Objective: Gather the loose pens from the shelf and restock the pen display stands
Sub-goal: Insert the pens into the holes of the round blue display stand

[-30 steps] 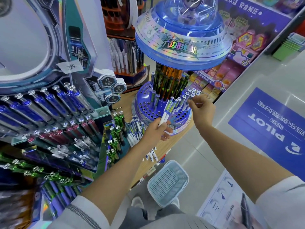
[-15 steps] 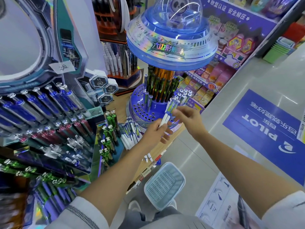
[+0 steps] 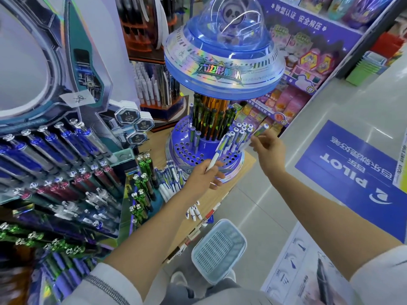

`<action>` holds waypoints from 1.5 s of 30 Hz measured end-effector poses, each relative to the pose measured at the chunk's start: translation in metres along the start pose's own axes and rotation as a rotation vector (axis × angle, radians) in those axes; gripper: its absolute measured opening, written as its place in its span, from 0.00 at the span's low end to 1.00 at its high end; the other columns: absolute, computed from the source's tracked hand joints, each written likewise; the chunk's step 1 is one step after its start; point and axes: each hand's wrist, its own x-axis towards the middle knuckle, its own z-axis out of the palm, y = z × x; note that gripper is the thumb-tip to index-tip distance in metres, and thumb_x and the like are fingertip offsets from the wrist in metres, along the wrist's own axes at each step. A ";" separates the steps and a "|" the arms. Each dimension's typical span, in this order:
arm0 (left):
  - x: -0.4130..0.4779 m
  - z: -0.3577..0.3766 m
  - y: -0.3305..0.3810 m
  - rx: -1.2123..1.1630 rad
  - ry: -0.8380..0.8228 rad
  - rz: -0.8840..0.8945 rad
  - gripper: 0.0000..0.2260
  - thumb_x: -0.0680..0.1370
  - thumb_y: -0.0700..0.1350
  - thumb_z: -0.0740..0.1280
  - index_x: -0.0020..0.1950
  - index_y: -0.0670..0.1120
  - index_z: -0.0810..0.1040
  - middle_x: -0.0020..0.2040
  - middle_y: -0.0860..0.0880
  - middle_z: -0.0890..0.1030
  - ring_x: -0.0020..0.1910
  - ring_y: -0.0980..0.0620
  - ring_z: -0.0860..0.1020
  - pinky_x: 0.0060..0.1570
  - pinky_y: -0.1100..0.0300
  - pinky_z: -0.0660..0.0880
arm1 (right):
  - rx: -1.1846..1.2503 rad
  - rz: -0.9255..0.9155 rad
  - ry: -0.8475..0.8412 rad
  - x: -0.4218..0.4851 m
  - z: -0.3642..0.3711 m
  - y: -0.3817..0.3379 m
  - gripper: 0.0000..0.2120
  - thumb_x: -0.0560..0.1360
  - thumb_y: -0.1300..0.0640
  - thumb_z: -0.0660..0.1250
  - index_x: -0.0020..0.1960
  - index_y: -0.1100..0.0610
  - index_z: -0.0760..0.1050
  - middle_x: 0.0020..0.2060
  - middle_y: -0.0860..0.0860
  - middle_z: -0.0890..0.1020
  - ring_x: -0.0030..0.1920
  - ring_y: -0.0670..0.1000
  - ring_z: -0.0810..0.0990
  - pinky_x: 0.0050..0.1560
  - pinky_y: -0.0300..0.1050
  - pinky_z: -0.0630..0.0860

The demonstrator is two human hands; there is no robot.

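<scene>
A round blue pen stand (image 3: 182, 148) with a perforated base and a saucer-shaped top (image 3: 222, 69) stands on the wooden shelf (image 3: 245, 160). Dark pens fill its middle; white-and-blue pens (image 3: 241, 133) stand at its right side. My left hand (image 3: 203, 176) grips a small bunch of white-and-blue pens (image 3: 220, 150) by their lower ends, in front of the base. My right hand (image 3: 267, 148) pinches a single white-and-blue pen (image 3: 258, 132), tilted, just right of the standing pens. More loose pens (image 3: 170, 177) lie on the shelf left of my left hand.
A large tiered display (image 3: 55, 164) of blue, red and green pens fills the left. A pale blue basket (image 3: 218, 249) sits on the floor below the shelf edge. A blue floor sticker (image 3: 356, 170) lies at the right; shelves of coloured goods (image 3: 308, 62) stand behind.
My right hand drew one pen from the bunch in my left hand and carried it up and right to the stand's right side. The left hand stayed put.
</scene>
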 end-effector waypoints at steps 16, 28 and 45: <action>0.004 -0.008 -0.003 0.034 0.007 -0.017 0.10 0.83 0.40 0.56 0.56 0.48 0.75 0.44 0.46 0.81 0.37 0.52 0.78 0.38 0.61 0.75 | -0.118 -0.031 0.111 0.008 0.019 0.010 0.07 0.76 0.58 0.69 0.44 0.55 0.71 0.39 0.50 0.79 0.40 0.51 0.77 0.43 0.44 0.72; 0.002 -0.004 -0.003 0.037 0.024 -0.009 0.10 0.83 0.39 0.56 0.54 0.48 0.76 0.43 0.47 0.81 0.37 0.51 0.78 0.39 0.59 0.75 | -0.118 -0.085 0.079 0.007 0.015 0.013 0.06 0.76 0.57 0.69 0.44 0.56 0.72 0.36 0.47 0.77 0.37 0.43 0.75 0.36 0.25 0.67; -0.002 -0.007 -0.006 0.056 0.036 -0.017 0.09 0.83 0.40 0.57 0.59 0.45 0.75 0.44 0.48 0.81 0.38 0.52 0.79 0.41 0.60 0.75 | -0.060 0.074 0.043 0.010 0.031 0.026 0.05 0.74 0.60 0.72 0.48 0.56 0.77 0.38 0.47 0.79 0.38 0.42 0.77 0.41 0.34 0.74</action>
